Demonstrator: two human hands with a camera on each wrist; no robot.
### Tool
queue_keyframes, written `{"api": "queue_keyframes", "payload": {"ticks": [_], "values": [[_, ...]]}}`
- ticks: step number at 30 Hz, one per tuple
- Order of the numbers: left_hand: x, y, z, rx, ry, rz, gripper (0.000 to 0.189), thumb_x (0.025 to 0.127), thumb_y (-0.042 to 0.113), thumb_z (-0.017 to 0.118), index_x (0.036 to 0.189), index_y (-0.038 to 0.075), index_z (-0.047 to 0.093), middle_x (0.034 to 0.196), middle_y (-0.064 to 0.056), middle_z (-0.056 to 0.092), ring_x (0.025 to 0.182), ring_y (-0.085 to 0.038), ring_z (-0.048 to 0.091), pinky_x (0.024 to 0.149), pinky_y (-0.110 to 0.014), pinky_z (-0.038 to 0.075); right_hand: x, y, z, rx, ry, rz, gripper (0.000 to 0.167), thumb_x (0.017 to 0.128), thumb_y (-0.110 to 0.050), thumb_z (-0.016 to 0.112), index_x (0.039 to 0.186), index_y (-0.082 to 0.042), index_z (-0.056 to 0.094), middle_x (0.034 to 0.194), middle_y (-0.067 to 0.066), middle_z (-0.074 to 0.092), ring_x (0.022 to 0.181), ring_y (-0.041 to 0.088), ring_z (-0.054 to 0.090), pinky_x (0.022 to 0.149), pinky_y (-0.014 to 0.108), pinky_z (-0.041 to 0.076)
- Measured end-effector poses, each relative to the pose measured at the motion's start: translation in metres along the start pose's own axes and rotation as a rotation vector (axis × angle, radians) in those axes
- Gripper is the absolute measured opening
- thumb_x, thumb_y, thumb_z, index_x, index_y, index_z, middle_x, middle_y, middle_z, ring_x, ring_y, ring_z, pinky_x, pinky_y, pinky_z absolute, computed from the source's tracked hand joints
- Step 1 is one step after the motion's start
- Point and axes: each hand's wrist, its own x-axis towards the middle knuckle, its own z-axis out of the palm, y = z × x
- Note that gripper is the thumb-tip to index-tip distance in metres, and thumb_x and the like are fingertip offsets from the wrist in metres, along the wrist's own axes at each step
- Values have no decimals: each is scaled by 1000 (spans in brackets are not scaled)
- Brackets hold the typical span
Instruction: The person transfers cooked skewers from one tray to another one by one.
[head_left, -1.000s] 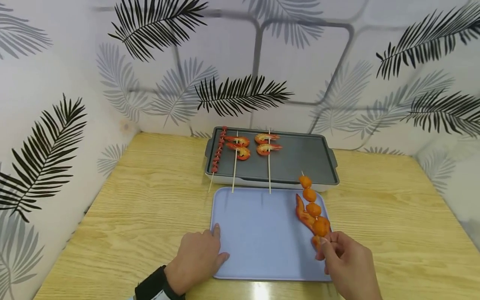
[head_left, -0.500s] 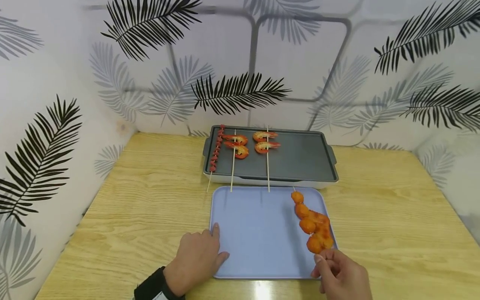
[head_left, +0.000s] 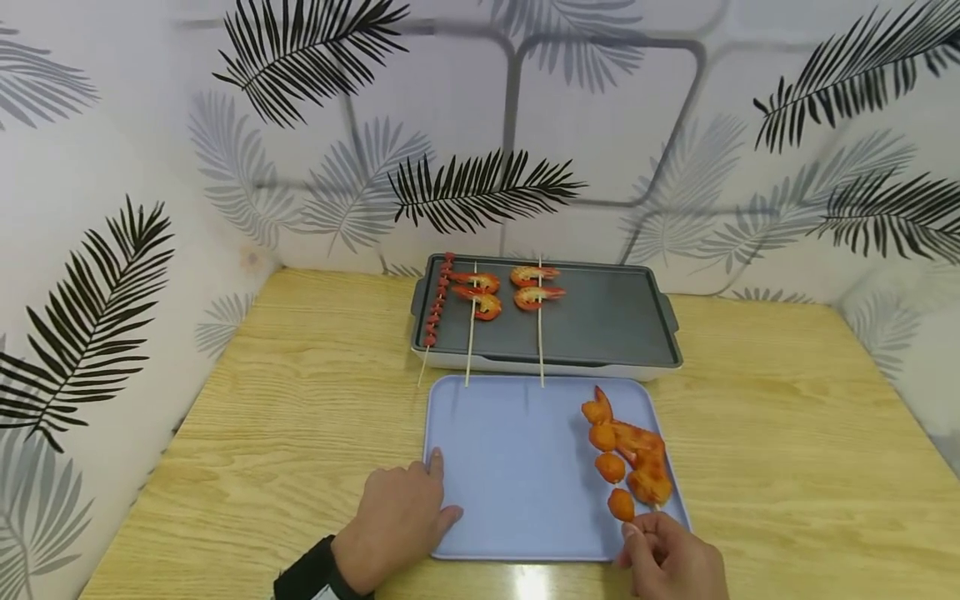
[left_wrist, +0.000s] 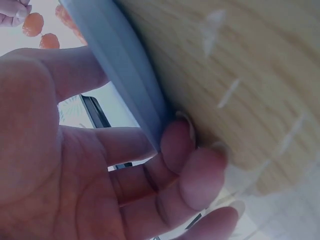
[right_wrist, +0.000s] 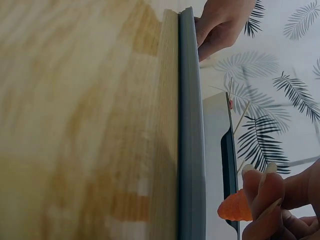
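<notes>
My right hand (head_left: 671,557) pinches the lower end of a skewer of orange balls (head_left: 610,467) over the right part of a light blue tray (head_left: 517,475). In the right wrist view, one orange ball (right_wrist: 234,206) shows beside the pinching fingertips, above the tray's rim. Just right of the balls lies a skewered chicken wing (head_left: 649,471), reddish-orange, on the tray. At the tray's left edge, my left hand (head_left: 397,517) holds the rim, thumb over the inside. The left wrist view shows other fingertips (left_wrist: 202,177) outside the tray wall.
Behind the tray stands a dark grey griddle (head_left: 600,317). On its left half lie a thin skewer of small red pieces (head_left: 435,308) and two shrimp skewers (head_left: 476,307), (head_left: 539,297), their sticks jutting over the front edge. A leaf-patterned wall (head_left: 480,100) rises behind the wooden table (head_left: 315,375).
My right hand has drawn the skewer of orange balls left and towards me, from over the chicken wing to its left side. The left hand stays at the tray's edge.
</notes>
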Motion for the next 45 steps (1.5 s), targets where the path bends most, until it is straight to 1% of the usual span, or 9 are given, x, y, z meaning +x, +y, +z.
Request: {"api": "queue_keyframes", "payload": {"ticks": [2, 7, 15, 20, 27, 31, 34, 37, 45], "values": [[0, 0, 1, -1, 5, 2, 71, 85, 53, 68, 126, -5, 63, 72, -11, 61, 54, -22, 56, 46, -38, 42, 1, -1, 0, -8, -28, 38, 11, 92, -13, 64, 83, -7, 65, 54, -6, 60, 42, 9, 47, 43, 22, 36], [-1, 0, 3, 1, 14, 6, 71, 85, 53, 69, 125, -5, 63, 72, -10, 61, 53, -21, 56, 45, -37, 41, 2, -1, 2, -11, -79, 78, 12, 93, -14, 63, 84, -6, 65, 53, -4, 59, 43, 11, 48, 44, 23, 36], [-1, -1, 3, 5, 6, -1, 71, 85, 54, 68, 126, -4, 63, 71, -10, 61, 52, -20, 54, 44, -37, 40, 6, 3, 6, -7, -128, 76, 9, 92, -11, 62, 86, -5, 64, 56, -5, 61, 43, 11, 50, 44, 22, 39], [-1, -1, 4, 5, 6, 1, 71, 85, 54, 68, 126, -4, 63, 71, -10, 61, 52, -20, 54, 44, -36, 40, 9, 6, 6, -55, -170, 79, 9, 93, -12, 61, 87, -6, 64, 57, -6, 61, 46, 13, 51, 45, 23, 38], [-2, -1, 6, 18, 36, 4, 70, 84, 53, 69, 125, -4, 64, 72, -10, 61, 54, -21, 56, 45, -37, 41, 13, 3, 8, -117, -187, 27, 9, 93, -14, 63, 85, -9, 65, 57, -8, 59, 46, 12, 47, 45, 23, 34], [-1, -1, 6, 20, 47, 9, 70, 84, 53, 69, 124, -4, 64, 71, -10, 60, 54, -21, 56, 45, -37, 41, 15, 2, 10, -141, -196, -36, 8, 90, -13, 66, 83, -10, 66, 57, -10, 59, 47, 10, 45, 46, 23, 33], [0, -2, 6, 12, 32, 8, 70, 85, 53, 69, 124, -5, 64, 70, -10, 60, 53, -21, 55, 45, -37, 41, 18, 2, 11, -175, -192, -109, 8, 87, -10, 68, 79, -9, 66, 55, -9, 55, 48, 9, 43, 48, 23, 33], [0, -2, 6, 7, 27, 8, 70, 85, 53, 69, 125, -5, 64, 70, -10, 60, 53, -21, 55, 44, -37, 40, 22, 1, 13, -221, -189, -145, 10, 84, -11, 68, 74, -10, 67, 53, -7, 50, 49, 9, 42, 48, 24, 33], [-2, -2, 6, 7, 61, 13, 70, 84, 52, 70, 123, -6, 64, 71, -11, 61, 53, -22, 56, 45, -37, 41, 27, -3, 15, -311, -227, -195, 18, 83, -14, 68, 66, -14, 65, 51, -7, 46, 49, 10, 41, 49, 26, 31]]}}
